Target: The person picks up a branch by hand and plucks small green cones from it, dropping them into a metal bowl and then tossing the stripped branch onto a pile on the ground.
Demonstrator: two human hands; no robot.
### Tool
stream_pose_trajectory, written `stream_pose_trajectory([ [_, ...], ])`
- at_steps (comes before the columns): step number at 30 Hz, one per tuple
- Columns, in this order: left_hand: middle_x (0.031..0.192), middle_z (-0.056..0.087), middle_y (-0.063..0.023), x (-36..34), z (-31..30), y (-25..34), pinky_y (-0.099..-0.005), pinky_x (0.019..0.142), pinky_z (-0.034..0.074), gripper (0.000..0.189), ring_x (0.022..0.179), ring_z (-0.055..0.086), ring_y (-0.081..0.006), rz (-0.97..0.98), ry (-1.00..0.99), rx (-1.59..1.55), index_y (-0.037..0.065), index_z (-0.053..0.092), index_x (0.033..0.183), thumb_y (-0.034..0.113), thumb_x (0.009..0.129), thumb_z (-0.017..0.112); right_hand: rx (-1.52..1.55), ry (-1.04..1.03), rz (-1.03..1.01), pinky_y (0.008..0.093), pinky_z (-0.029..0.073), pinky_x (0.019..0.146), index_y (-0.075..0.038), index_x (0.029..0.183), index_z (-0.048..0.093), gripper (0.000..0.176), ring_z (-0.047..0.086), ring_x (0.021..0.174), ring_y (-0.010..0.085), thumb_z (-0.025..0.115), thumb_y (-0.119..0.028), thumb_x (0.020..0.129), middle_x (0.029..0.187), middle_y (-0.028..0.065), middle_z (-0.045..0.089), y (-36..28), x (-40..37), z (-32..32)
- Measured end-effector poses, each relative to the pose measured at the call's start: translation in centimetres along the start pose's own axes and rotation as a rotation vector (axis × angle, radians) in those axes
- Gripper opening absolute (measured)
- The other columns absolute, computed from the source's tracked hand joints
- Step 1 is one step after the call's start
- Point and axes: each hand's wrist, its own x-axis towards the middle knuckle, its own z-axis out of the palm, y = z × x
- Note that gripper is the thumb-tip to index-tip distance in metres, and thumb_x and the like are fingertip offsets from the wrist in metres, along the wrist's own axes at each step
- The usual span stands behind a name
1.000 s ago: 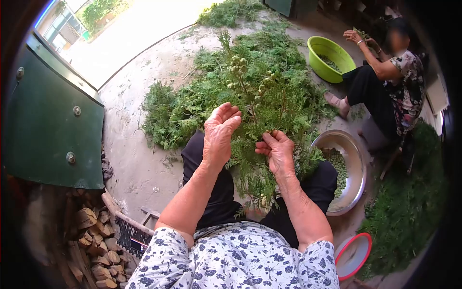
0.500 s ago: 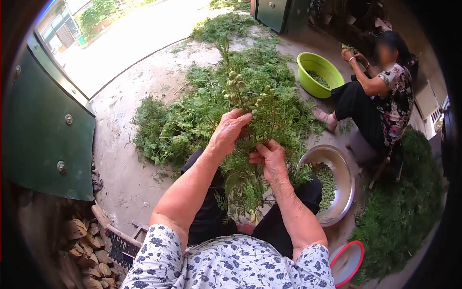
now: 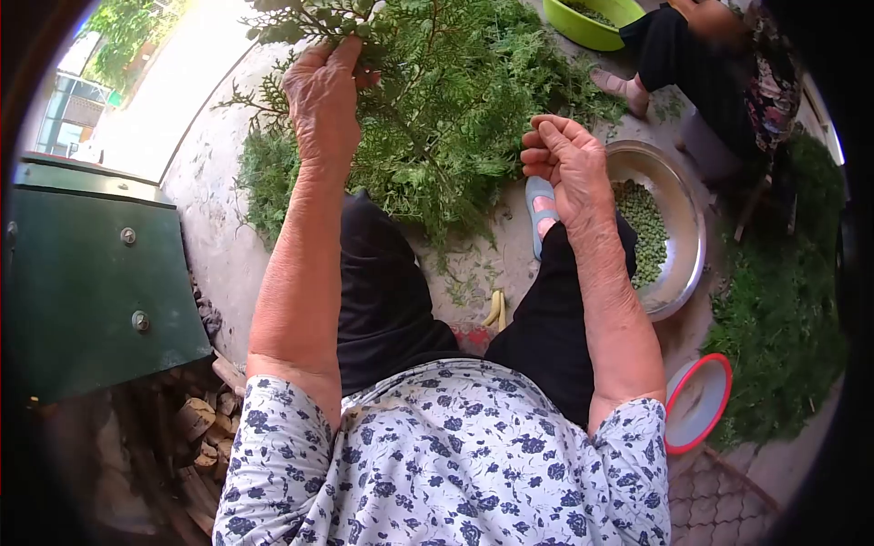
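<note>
My left hand (image 3: 324,105) is raised at the upper left, its thumb and fingers closed on a leafy conifer branch (image 3: 305,23) bearing small green cones. The branch's lower sprays hang to the right, over the heap of cut greenery (image 3: 510,68) on the floor. My right hand (image 3: 574,168) is apart from the branch, near the left rim of a steel basin (image 3: 687,237). Its fingers curl in with the thumb pressed near them; whether anything is inside cannot be seen. Many small green cones (image 3: 645,232) lie in the basin.
A co-worker's leg (image 3: 660,59) and a lime-green tub (image 3: 583,29) are at the upper right. Below the basin stands a red-rimmed container (image 3: 699,400), beside more greenery (image 3: 774,300). A green metal door (image 3: 91,282) and firewood (image 3: 205,423) are at left.
My left hand has lifted the branch up and left. My right hand has left the branch and moved right and up, toward the basin. The view has tilted down.
</note>
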Motion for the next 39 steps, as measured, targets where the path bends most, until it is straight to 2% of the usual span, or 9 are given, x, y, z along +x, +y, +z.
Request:
stream_pose_trajectory([
  [5,0.078,0.060,-0.0013,-0.2,0.2,-1.8,-0.0246,0.058,0.046,0.018,0.066,0.053,-0.0090,-0.041,0.044,0.041,0.004,0.060,0.085,0.021,0.087,0.053,0.011,0.076,0.002,0.0230,0.052,0.050,0.000,0.100,0.058,0.018,0.061,0.059,0.0116,0.056,-0.014,0.089,0.079,0.0084,0.062,1.1,-0.1,-0.7],
  [8,0.078,0.061,-0.0013,-0.8,1.0,-2.1,-0.0244,0.057,0.045,0.018,0.064,0.052,-0.0084,-0.039,0.025,0.032,0.004,0.060,0.083,0.021,0.087,0.053,0.022,0.023,-0.008,0.0224,0.051,0.051,0.000,0.099,0.058,0.017,0.060,0.059,0.0104,0.056,-0.013,0.089,0.078,0.0076,0.062,0.9,-0.7,0.0],
  [9,0.082,0.066,-0.0070,-0.6,0.8,-2.9,-0.0247,0.062,0.046,0.019,0.070,0.058,-0.0109,-0.110,-0.035,0.000,0.002,0.060,0.091,0.020,0.089,0.053,0.003,-0.013,-0.012,0.0222,0.050,0.051,0.000,0.099,0.059,0.017,0.060,0.060,0.0100,0.056,-0.013,0.089,0.078,0.0071,0.062,0.7,-0.9,0.4],
  [15,0.081,0.067,-0.0059,-1.1,2.8,-4.4,-0.0238,0.061,0.045,0.018,0.067,0.057,-0.0087,-0.219,-0.180,-0.018,0.004,0.062,0.088,0.019,0.089,0.052,-0.007,-0.182,-0.103,0.0216,0.049,0.053,0.001,0.095,0.060,0.012,0.060,0.062,0.0096,0.057,-0.008,0.087,0.076,0.0059,0.063,-1.9,-1.7,3.9],
  [22,0.076,0.062,-0.0018,0.0,4.8,-6.3,-0.0231,0.055,0.043,0.016,0.064,0.056,-0.0082,-0.384,-0.219,0.008,0.004,0.061,0.087,0.019,0.086,0.055,-0.086,-0.133,-0.359,0.0233,0.049,0.071,0.002,0.094,0.060,0.010,0.060,0.077,0.0108,0.054,-0.003,0.088,0.085,0.0050,0.063,-3.3,4.6,8.0],
  [25,0.075,0.059,0.0003,1.3,5.0,-8.4,-0.0218,0.057,0.043,0.019,0.066,0.053,-0.0070,-0.452,-0.198,-0.145,0.003,0.060,0.091,0.020,0.084,0.055,-0.343,0.023,-0.525,0.0237,0.048,0.071,0.000,0.094,0.060,0.010,0.060,0.079,0.0116,0.054,-0.002,0.087,0.084,0.0051,0.063,-0.8,9.4,7.7],
  [28,0.079,0.059,0.0019,2.1,4.5,-10.1,-0.0223,0.058,0.042,0.018,0.067,0.051,-0.0062,-0.476,-0.178,-0.307,0.004,0.060,0.094,0.018,0.084,0.055,-0.627,0.068,-0.507,0.0244,0.048,0.067,-0.001,0.093,0.061,0.009,0.059,0.075,0.0112,0.056,-0.001,0.085,0.084,0.0056,0.063,0.3,11.4,6.6],
  [36,0.083,0.061,0.0013,2.1,4.6,-11.6,-0.0226,0.064,0.041,0.016,0.071,0.050,-0.0055,-0.506,-0.082,-0.435,0.004,0.061,0.096,0.015,0.085,0.057,-0.774,-0.070,-0.553,0.0246,0.047,0.065,0.000,0.094,0.060,0.017,0.059,0.074,0.0116,0.063,0.000,0.078,0.081,0.0047,0.061,1.6,12.5,8.4],
  [39,0.082,0.060,0.0035,1.8,4.5,-11.5,-0.0204,0.060,0.039,0.016,0.069,0.049,-0.0029,-0.531,-0.093,-0.422,0.005,0.061,0.096,0.016,0.086,0.057,-0.942,-0.100,-0.507,0.0254,0.047,0.065,0.001,0.094,0.062,0.021,0.058,0.073,0.0135,0.067,-0.002,0.074,0.081,0.0064,0.060,1.7,12.7,8.4],
])
